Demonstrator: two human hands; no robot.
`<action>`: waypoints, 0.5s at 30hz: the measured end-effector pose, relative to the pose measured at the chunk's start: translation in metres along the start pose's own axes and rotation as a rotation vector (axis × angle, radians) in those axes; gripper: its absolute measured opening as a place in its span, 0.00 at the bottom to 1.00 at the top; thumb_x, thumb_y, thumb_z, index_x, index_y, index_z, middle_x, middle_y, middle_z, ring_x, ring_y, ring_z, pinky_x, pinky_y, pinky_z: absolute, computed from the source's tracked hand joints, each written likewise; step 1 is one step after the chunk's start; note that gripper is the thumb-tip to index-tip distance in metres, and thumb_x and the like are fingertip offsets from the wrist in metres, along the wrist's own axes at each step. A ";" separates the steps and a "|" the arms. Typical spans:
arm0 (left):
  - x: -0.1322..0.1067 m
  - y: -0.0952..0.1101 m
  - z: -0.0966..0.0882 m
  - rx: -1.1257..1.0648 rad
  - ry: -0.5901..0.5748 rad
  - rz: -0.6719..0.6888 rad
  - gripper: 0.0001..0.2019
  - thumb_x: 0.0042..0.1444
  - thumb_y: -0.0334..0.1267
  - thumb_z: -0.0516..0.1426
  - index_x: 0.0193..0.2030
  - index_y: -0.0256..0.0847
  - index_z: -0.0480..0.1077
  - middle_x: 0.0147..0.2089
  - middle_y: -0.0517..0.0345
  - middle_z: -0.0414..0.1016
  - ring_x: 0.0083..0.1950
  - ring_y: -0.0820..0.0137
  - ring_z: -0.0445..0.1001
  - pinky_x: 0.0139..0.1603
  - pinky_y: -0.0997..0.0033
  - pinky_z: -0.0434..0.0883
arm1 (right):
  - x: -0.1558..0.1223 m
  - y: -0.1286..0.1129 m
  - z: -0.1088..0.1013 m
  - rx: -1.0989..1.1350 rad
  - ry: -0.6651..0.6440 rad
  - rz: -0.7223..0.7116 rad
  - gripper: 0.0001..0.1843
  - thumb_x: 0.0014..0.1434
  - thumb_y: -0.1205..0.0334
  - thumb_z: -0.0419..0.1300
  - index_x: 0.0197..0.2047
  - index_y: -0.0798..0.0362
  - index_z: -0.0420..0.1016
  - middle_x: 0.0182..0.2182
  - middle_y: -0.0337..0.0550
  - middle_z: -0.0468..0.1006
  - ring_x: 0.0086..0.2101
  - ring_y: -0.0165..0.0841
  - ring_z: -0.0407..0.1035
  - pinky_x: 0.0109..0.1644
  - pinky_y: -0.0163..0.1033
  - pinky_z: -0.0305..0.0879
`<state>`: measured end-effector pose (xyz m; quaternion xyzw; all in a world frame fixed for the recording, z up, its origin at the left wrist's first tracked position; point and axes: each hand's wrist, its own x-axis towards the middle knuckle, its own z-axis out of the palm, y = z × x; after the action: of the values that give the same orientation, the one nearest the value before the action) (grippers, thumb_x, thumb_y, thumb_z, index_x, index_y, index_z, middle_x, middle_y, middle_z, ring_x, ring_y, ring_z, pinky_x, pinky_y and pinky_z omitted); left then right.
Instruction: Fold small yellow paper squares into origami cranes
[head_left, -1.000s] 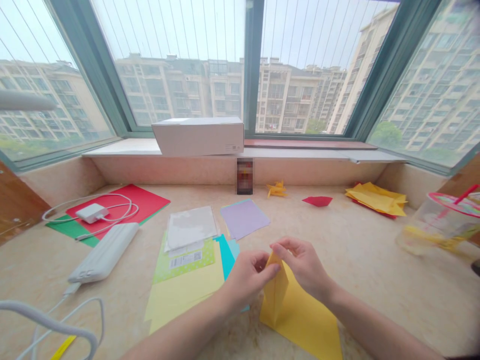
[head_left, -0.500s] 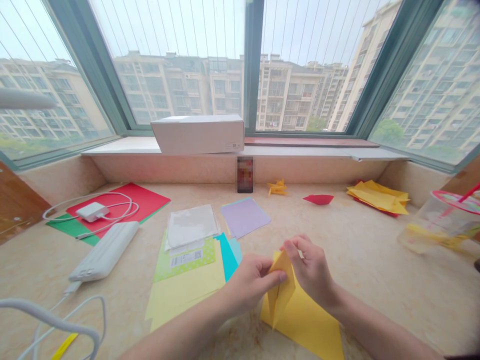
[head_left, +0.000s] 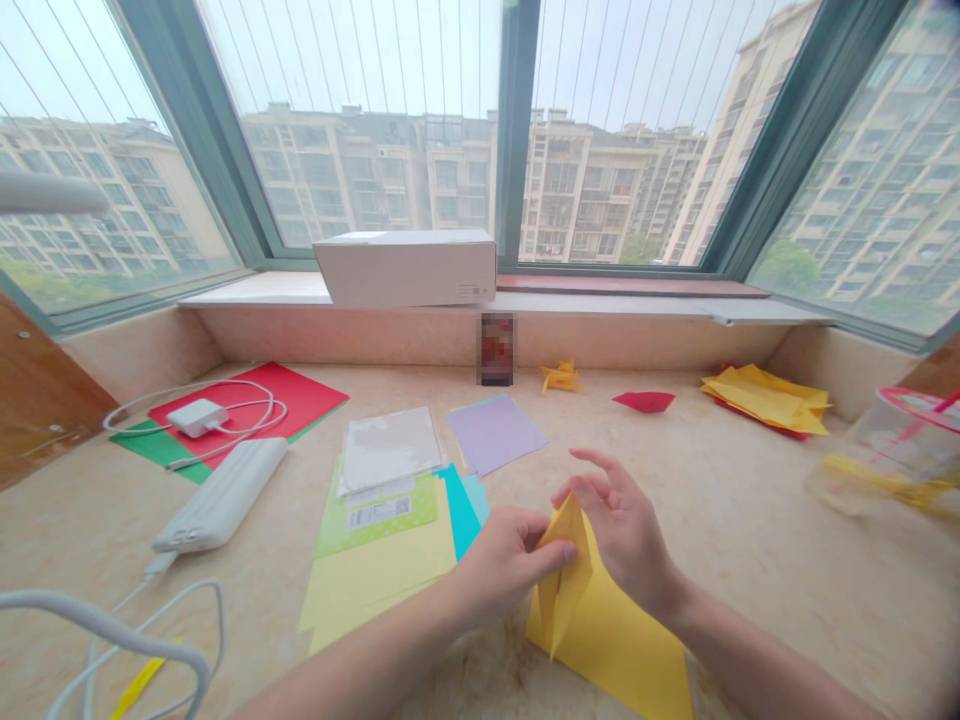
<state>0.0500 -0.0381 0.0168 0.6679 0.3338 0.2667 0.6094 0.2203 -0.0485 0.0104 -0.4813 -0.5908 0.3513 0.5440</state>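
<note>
A yellow sheet folded into a narrow, pointed diamond shape (head_left: pixel 571 580) stands tilted up between my hands, with a crease down its middle. My left hand (head_left: pixel 504 555) grips its left side, thumb pressed flat across the front and fingers behind. At the upper tip is my right hand (head_left: pixel 626 535), its thumb beside the point and a fingertip showing behind it; the index finger stretches away from the paper. Beneath them, a flat yellow sheet (head_left: pixel 637 650) lies on the marble-like surface, partly covered by the folded piece and my right hand.
Pale yellow sheets (head_left: pixel 375 605), a clear packet (head_left: pixel 394 450) and purple paper (head_left: pixel 497 435) lie to the left. A white power bank (head_left: pixel 221 500) with cables is farther left. Behind are a yellow folded figure (head_left: pixel 561 376), a red folded piece (head_left: pixel 645 401) and stacked yellow pieces (head_left: pixel 769 398). A clear cup (head_left: pixel 885 450) stands right.
My right hand's fingers have loosened from a pinch at the paper's tip, and its index finger has lifted and straightened. My left hand keeps its grip. The view has shifted slightly.
</note>
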 end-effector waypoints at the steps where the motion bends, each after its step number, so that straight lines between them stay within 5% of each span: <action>1: 0.000 -0.001 0.000 -0.002 0.002 -0.002 0.18 0.56 0.50 0.60 0.28 0.35 0.73 0.25 0.61 0.63 0.27 0.74 0.59 0.26 0.75 0.53 | 0.000 -0.001 0.000 -0.015 0.013 -0.019 0.20 0.68 0.49 0.54 0.59 0.48 0.64 0.32 0.41 0.81 0.32 0.35 0.75 0.38 0.40 0.70; 6: 0.000 -0.001 0.001 -0.023 0.028 -0.015 0.20 0.54 0.53 0.61 0.27 0.34 0.74 0.24 0.60 0.67 0.27 0.73 0.61 0.26 0.75 0.55 | 0.006 -0.006 -0.006 -0.008 0.086 -0.053 0.22 0.70 0.48 0.49 0.60 0.50 0.66 0.33 0.43 0.83 0.36 0.37 0.77 0.46 0.44 0.71; 8: 0.000 0.000 0.000 -0.055 0.040 0.001 0.20 0.55 0.53 0.61 0.29 0.34 0.75 0.26 0.59 0.69 0.27 0.73 0.63 0.27 0.75 0.56 | 0.009 -0.009 -0.011 0.043 -0.014 0.000 0.23 0.69 0.46 0.51 0.59 0.51 0.69 0.35 0.45 0.83 0.38 0.38 0.78 0.47 0.45 0.72; 12: 0.000 0.002 -0.002 -0.076 0.008 -0.008 0.18 0.56 0.51 0.61 0.33 0.34 0.77 0.27 0.59 0.71 0.27 0.73 0.64 0.28 0.75 0.56 | 0.008 -0.013 -0.013 0.092 -0.256 0.194 0.22 0.64 0.43 0.58 0.43 0.53 0.81 0.31 0.45 0.83 0.31 0.37 0.77 0.35 0.40 0.72; 15: 0.001 0.003 -0.003 -0.100 -0.017 -0.021 0.17 0.55 0.49 0.62 0.34 0.33 0.77 0.28 0.58 0.73 0.28 0.73 0.65 0.29 0.75 0.57 | 0.004 -0.011 -0.009 0.088 -0.188 0.225 0.24 0.64 0.42 0.57 0.33 0.54 0.82 0.26 0.44 0.81 0.25 0.34 0.73 0.28 0.37 0.67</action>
<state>0.0490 -0.0356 0.0201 0.6353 0.3220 0.2711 0.6475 0.2276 -0.0485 0.0237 -0.4852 -0.5655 0.4791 0.4640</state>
